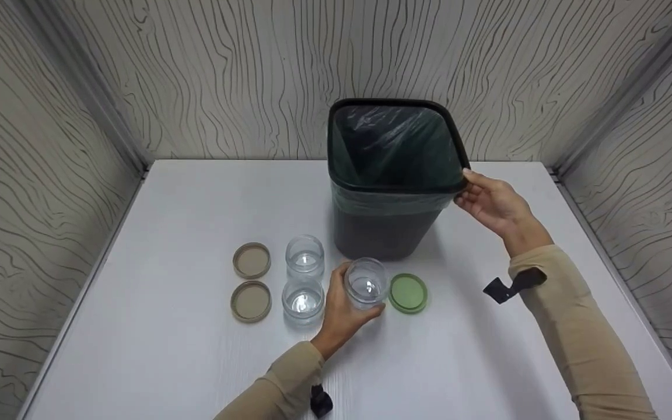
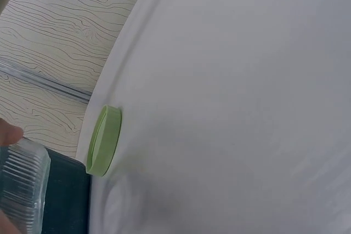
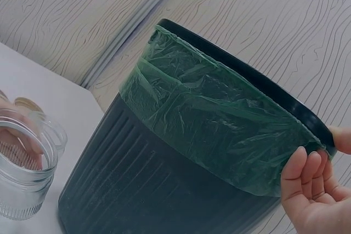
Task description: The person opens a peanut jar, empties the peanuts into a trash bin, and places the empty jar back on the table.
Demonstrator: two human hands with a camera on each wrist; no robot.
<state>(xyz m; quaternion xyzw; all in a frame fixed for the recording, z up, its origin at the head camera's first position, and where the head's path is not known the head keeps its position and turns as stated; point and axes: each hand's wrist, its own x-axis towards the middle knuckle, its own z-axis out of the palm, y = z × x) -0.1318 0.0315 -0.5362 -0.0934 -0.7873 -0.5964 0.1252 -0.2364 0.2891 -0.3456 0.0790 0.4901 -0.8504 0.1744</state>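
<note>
My left hand (image 1: 345, 315) grips a clear glass jar (image 1: 366, 284) whose mouth faces up, in front of the bin. The jar's ribbed side (image 2: 22, 184) shows at the edge of the left wrist view. My right hand (image 1: 496, 204) pinches the rim of a dark trash bin (image 1: 380, 233) at its near right corner. Over that rim folds a green plastic bag (image 3: 203, 119), which lines the bin. Just right of the held jar lies a green lid (image 1: 408, 293). Two more glass jars, a far one (image 1: 305, 256) and a near one (image 1: 303, 300), stand left of my left hand.
Two beige lids, one farther back (image 1: 252, 261) and one nearer (image 1: 251, 301), lie left of the jars. The white table (image 1: 155, 350) meets wood-patterned panels (image 1: 242, 76) at the back and sides. The bin stands near the table's back edge.
</note>
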